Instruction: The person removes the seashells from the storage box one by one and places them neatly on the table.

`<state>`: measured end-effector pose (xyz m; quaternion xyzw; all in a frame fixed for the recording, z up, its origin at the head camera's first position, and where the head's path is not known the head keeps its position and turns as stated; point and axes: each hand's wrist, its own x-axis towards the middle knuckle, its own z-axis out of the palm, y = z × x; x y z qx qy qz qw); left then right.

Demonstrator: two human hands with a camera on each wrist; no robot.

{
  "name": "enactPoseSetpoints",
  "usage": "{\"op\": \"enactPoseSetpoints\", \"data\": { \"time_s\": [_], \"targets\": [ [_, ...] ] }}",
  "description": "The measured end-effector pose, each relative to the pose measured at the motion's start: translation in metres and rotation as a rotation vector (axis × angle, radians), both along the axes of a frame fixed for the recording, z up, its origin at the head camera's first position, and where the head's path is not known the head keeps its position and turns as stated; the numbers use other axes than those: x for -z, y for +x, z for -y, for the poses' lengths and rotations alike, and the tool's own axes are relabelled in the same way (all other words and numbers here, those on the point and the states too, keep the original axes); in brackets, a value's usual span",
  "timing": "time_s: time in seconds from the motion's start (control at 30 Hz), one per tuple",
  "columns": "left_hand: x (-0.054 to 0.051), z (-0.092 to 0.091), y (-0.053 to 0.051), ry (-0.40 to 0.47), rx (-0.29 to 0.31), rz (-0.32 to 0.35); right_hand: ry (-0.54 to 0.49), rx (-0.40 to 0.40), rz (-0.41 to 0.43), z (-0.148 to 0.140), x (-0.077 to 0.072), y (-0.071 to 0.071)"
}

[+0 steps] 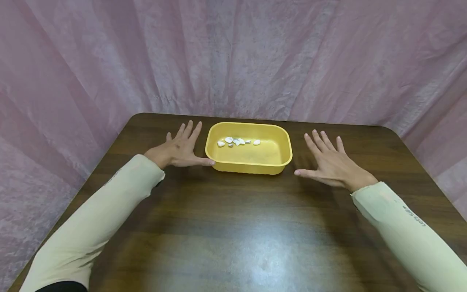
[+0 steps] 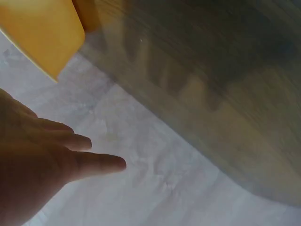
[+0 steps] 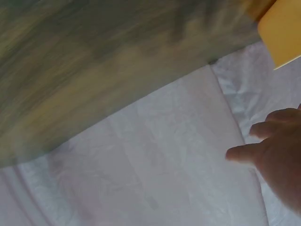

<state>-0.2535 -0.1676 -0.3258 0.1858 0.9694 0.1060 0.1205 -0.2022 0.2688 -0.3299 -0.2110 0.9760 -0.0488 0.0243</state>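
A yellow plastic tub stands toward the far side of the table, with several small white pieces that look like shells on its floor, mostly in the left half. To its left, my left hand is spread with straight fingers. The thumb tip overlaps the tub's front left corner in the head view; whether it touches cannot be told. My right hand is spread to the right of the tub, apart from it and holding nothing. Each wrist view catches part of the tub's side wall and a hand with extended fingers.
The dark brown wooden table has rounded far corners and a glossy patch of reflected light near its front. Behind it hangs a pink velvety curtain, which reaches down past the table's edges.
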Motion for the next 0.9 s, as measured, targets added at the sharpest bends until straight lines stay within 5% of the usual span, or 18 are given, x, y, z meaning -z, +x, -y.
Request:
{"op": "enactPoseSetpoints", "data": {
  "time_s": [0.37, 0.77, 0.9],
  "targets": [
    [0.014, -0.014, -0.015, 0.271, 0.051, 0.133, -0.244, -0.069, 0.069, 0.025, 0.0, -0.026],
    [0.023, -0.015, -0.025, 0.468, 0.014, 0.215, -0.352, -0.087, 0.083, 0.058, 0.0, -0.049],
    [0.025, -0.015, -0.028, 0.579, 0.048, 0.264, -0.384, -0.087, 0.109, 0.065, 0.001, -0.057]
  ]
}}
